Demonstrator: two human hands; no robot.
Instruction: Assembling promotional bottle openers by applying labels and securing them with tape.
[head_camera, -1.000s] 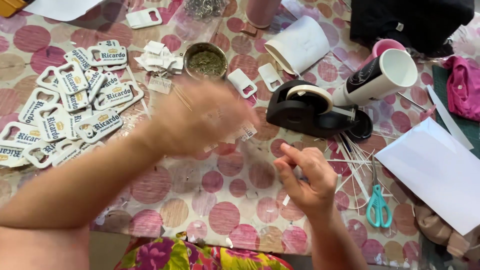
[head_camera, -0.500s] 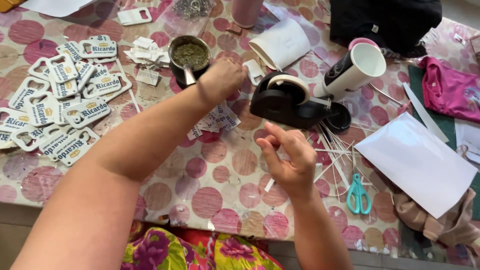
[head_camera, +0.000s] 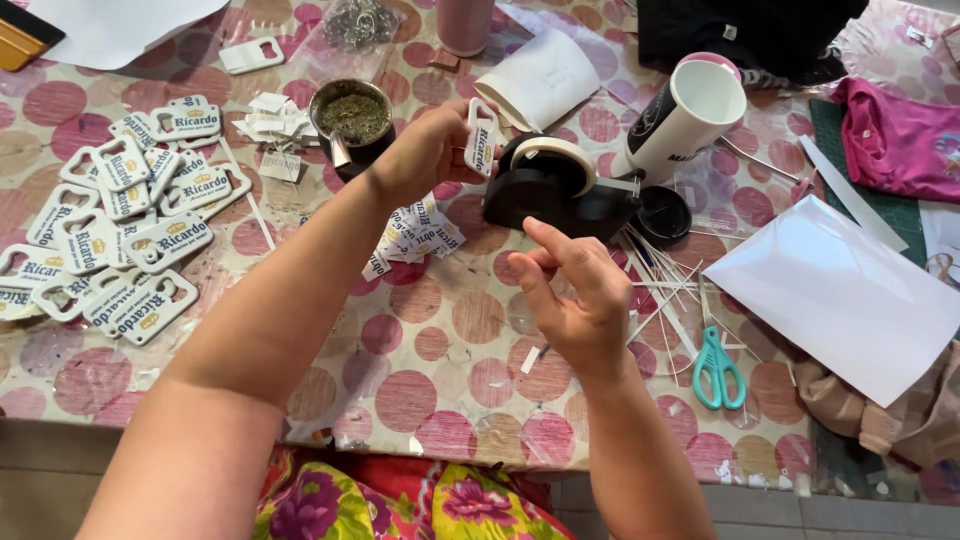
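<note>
My left hand (head_camera: 425, 150) holds a small white bottle-opener-shaped tag (head_camera: 482, 138) upright by its edge, just left of a black tape dispenser (head_camera: 556, 192) with a white tape roll. My right hand (head_camera: 575, 300) hovers in front of the dispenser with thumb and forefinger pinched; whether a bit of tape sits between them I cannot tell. A small pile of printed paper labels (head_camera: 415, 232) lies on the dotted tablecloth under my left wrist.
Several finished white tags (head_camera: 130, 235) are spread at the left. A metal cup of green herb (head_camera: 352, 118) stands behind my left hand. A white cup (head_camera: 685, 120), teal scissors (head_camera: 716, 368), thin white strips (head_camera: 668, 290), white sheets (head_camera: 845, 295) and pink cloth (head_camera: 900, 140) lie to the right.
My left hand has reached across from the tag pile toward the cup and picked up a white tag, now held by the dispenser. My right hand rose slightly toward the dispenser.
</note>
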